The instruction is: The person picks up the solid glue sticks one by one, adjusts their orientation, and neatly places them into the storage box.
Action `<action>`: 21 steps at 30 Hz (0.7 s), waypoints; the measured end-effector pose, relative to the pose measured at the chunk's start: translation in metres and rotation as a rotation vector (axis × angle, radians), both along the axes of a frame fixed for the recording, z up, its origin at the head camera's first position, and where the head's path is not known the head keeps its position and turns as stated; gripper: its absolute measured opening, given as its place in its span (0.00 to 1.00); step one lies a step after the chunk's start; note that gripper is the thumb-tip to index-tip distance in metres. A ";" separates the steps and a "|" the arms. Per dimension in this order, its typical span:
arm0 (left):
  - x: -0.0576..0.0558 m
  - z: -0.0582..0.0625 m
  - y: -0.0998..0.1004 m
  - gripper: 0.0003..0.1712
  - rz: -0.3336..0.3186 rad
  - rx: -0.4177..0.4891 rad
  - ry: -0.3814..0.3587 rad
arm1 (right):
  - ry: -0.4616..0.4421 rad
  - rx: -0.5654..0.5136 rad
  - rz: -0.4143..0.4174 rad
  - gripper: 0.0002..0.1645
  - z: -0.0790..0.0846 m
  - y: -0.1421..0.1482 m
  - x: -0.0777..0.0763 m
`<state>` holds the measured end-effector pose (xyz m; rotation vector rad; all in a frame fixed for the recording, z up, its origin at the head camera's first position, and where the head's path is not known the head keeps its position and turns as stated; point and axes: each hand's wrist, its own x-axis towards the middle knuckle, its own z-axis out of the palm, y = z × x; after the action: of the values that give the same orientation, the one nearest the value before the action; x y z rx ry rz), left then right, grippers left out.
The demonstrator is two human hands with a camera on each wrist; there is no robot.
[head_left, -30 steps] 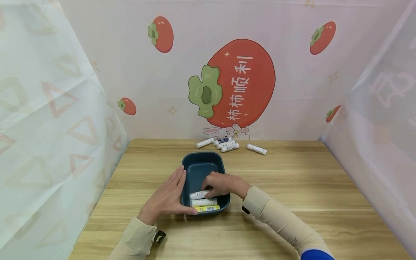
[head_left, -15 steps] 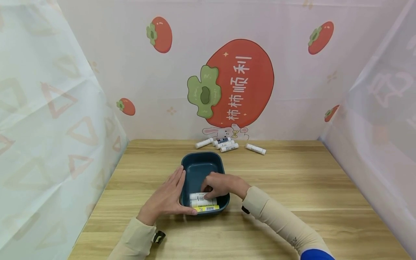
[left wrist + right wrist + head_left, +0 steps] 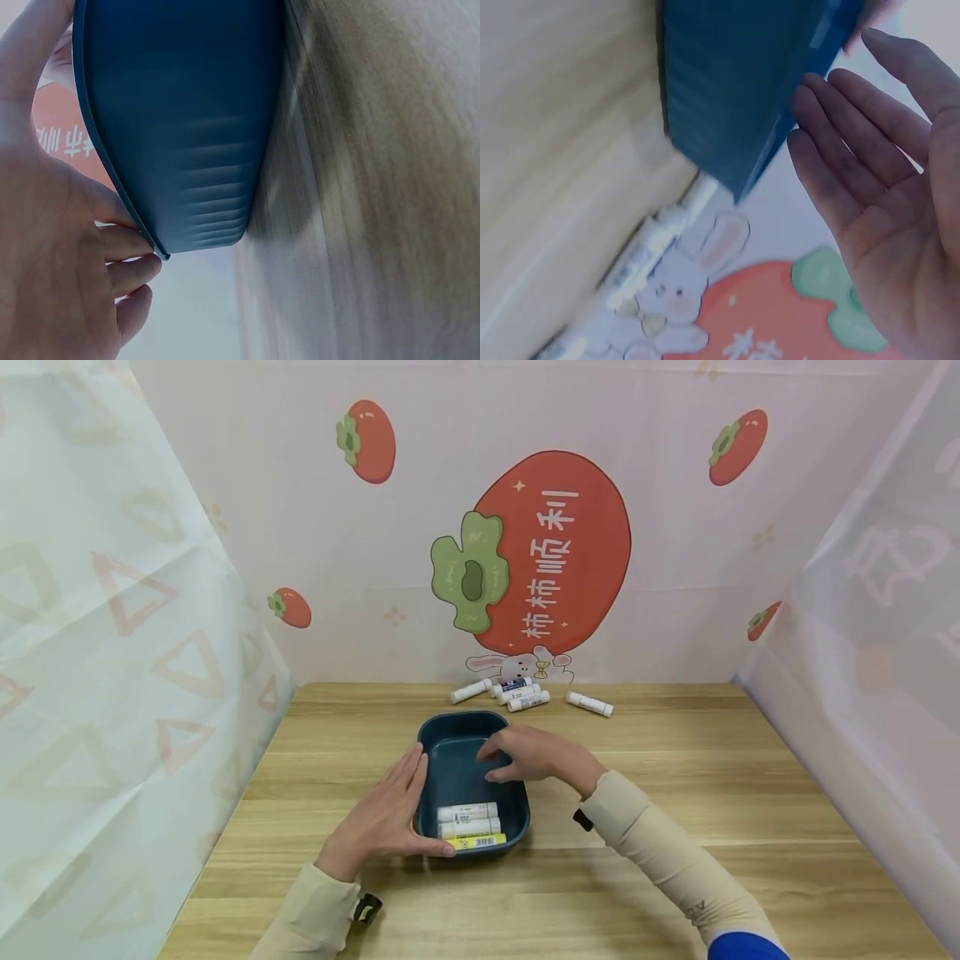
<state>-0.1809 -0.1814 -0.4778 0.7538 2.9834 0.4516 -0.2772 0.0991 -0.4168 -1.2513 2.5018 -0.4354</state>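
Observation:
A dark blue rectangular bin (image 3: 450, 783) stands on the table. My left hand (image 3: 384, 817) lies along its left rim with straight fingers, its thumb on the front rim; the left wrist view shows the fingers against the bin's edge. Inside, at the front, lie two white capped tubes, like lip balms: the rear one (image 3: 467, 812) and the front one (image 3: 468, 828). A yellow tube (image 3: 480, 842) lies nearest the front wall, partly covered by my left thumb. My right hand (image 3: 528, 753) hovers over the bin's right side, fingers loosely bent and holding nothing.
Behind the bin, near the back wall, lie several tubes (image 3: 519, 694), mostly white, one with a dark label. Another white tube (image 3: 589, 704) lies farther right. Patterned sheets (image 3: 555, 552) hang at the back and both sides of the wooden table (image 3: 675, 810).
My right hand straightened the rear white tube alongside the others, let go of it, and moved up and away toward the bin's back right. The left hand stayed in place.

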 end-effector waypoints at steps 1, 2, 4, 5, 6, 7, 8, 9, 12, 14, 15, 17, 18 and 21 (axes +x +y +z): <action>0.000 0.000 0.000 0.84 0.001 0.000 0.000 | 0.017 -0.007 -0.016 0.24 0.003 0.004 -0.001; 0.000 0.000 0.000 0.84 0.002 0.002 -0.001 | 0.034 -0.017 -0.027 0.24 0.005 0.008 -0.003; 0.000 0.000 0.000 0.84 0.002 0.001 -0.001 | 0.065 -0.034 -0.052 0.24 0.009 0.015 -0.006; 0.000 0.000 0.001 0.84 0.002 0.001 0.000 | 0.077 -0.044 -0.068 0.24 0.010 0.019 -0.008; 0.000 0.000 0.001 0.84 0.002 0.001 0.001 | 0.092 -0.048 -0.082 0.24 0.011 0.024 -0.009; 0.000 0.000 0.000 0.84 0.003 -0.001 0.002 | 0.099 -0.054 -0.100 0.24 0.012 0.027 -0.011; 0.001 -0.001 0.000 0.85 0.003 -0.001 0.003 | 0.106 -0.060 -0.119 0.24 0.012 0.032 -0.013; 0.001 -0.001 0.000 0.85 0.002 -0.001 0.005 | 0.112 -0.061 -0.141 0.24 0.012 0.036 -0.014; 0.001 -0.001 0.000 0.85 0.001 0.000 0.014 | 0.149 -0.071 -0.194 0.24 0.008 0.049 -0.018; 0.001 -0.002 0.000 0.85 -0.002 -0.001 0.019 | 0.166 -0.076 -0.234 0.25 0.005 0.059 -0.020; 0.001 -0.002 0.000 0.85 -0.004 -0.002 0.022 | 0.173 -0.080 -0.252 0.25 0.004 0.064 -0.021; 0.001 -0.001 0.000 0.84 -0.006 -0.002 0.025 | 0.184 -0.076 -0.292 0.25 -0.001 0.072 -0.024; 0.001 -0.001 -0.001 0.84 -0.007 -0.002 0.026 | 0.190 -0.072 -0.312 0.25 -0.003 0.077 -0.026; 0.001 -0.001 -0.001 0.84 -0.008 -0.001 0.026 | 0.198 -0.065 -0.373 0.24 -0.010 0.091 -0.032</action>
<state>-0.1797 -0.1820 -0.4786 0.7775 3.0027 0.4430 -0.3094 0.1897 -0.4269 -0.8828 2.9241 -0.5022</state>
